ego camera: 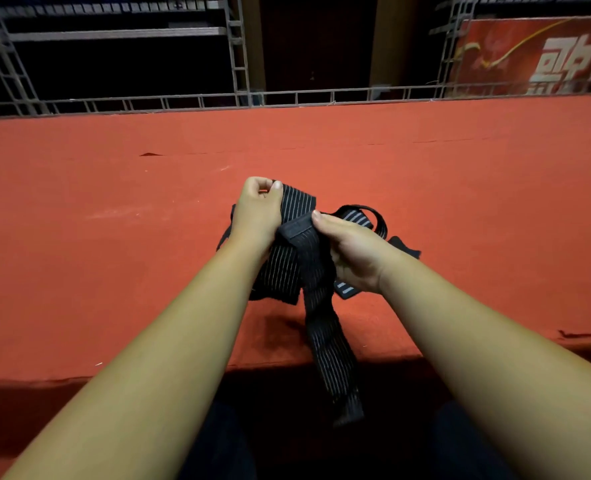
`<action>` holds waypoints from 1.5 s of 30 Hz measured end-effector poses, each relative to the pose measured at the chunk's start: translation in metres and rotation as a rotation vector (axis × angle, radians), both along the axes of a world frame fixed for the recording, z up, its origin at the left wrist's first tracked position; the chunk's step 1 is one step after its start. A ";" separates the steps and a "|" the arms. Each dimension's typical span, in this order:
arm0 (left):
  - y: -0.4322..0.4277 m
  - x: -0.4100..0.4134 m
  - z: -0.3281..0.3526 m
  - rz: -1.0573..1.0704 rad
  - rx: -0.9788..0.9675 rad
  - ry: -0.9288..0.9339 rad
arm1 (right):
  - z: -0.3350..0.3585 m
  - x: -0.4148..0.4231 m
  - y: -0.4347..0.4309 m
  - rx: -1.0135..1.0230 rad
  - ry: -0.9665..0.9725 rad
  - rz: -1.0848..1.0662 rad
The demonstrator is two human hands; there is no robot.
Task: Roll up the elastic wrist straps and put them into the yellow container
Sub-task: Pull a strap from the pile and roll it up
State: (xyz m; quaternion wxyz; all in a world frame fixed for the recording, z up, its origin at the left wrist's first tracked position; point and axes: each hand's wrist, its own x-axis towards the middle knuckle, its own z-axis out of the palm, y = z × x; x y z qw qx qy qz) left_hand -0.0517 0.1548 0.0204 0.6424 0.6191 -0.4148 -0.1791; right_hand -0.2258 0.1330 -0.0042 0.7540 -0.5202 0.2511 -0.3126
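Note:
A black elastic wrist strap (297, 258) with thin grey stripes is held above the red cloth-covered table (114, 209), near its front edge. My left hand (257, 211) pinches the strap's upper end between thumb and fingers. My right hand (351, 252) grips a folded black end of a strap, thumb on top. One long tail (332, 355) hangs down past the table's front edge. More black strap loops (370, 220) lie on the table behind my right hand. No yellow container is in view.
Grey metal lattice racks (238, 64) and a low rail run along the table's far edge. A red banner with white characters (536, 57) stands at the back right. My dark-clothed legs show below the table edge.

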 end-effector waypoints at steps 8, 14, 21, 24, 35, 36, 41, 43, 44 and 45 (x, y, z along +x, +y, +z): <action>0.026 0.010 -0.024 -0.379 0.412 0.169 | -0.011 0.014 -0.029 0.088 -0.069 -0.316; 0.033 0.025 -0.048 -0.395 0.492 0.213 | -0.017 0.006 -0.045 0.276 -0.106 -0.541; 0.028 0.018 -0.043 -0.241 0.381 0.315 | -0.028 -0.004 -0.052 0.349 -0.077 -0.672; 0.025 0.019 -0.042 -0.199 0.360 0.236 | -0.027 -0.007 -0.052 0.392 -0.099 -0.750; 0.024 0.014 -0.037 -0.146 0.152 0.444 | -0.042 -0.030 -0.053 0.153 0.234 -0.593; 0.023 0.015 -0.035 -0.143 0.129 0.426 | -0.043 -0.033 -0.050 0.076 0.297 -0.582; 0.023 0.005 -0.013 -0.152 0.031 0.306 | -0.024 -0.041 -0.031 -0.160 0.209 -0.354; 0.023 -0.001 -0.004 -0.206 0.018 0.263 | -0.009 -0.034 -0.022 -0.254 0.155 -0.254; 0.021 -0.003 0.000 -0.228 0.019 0.237 | -0.003 -0.029 -0.019 -0.297 0.125 -0.223; 0.019 -0.005 0.003 -0.248 0.021 0.209 | 0.004 -0.024 -0.016 -0.334 0.107 -0.203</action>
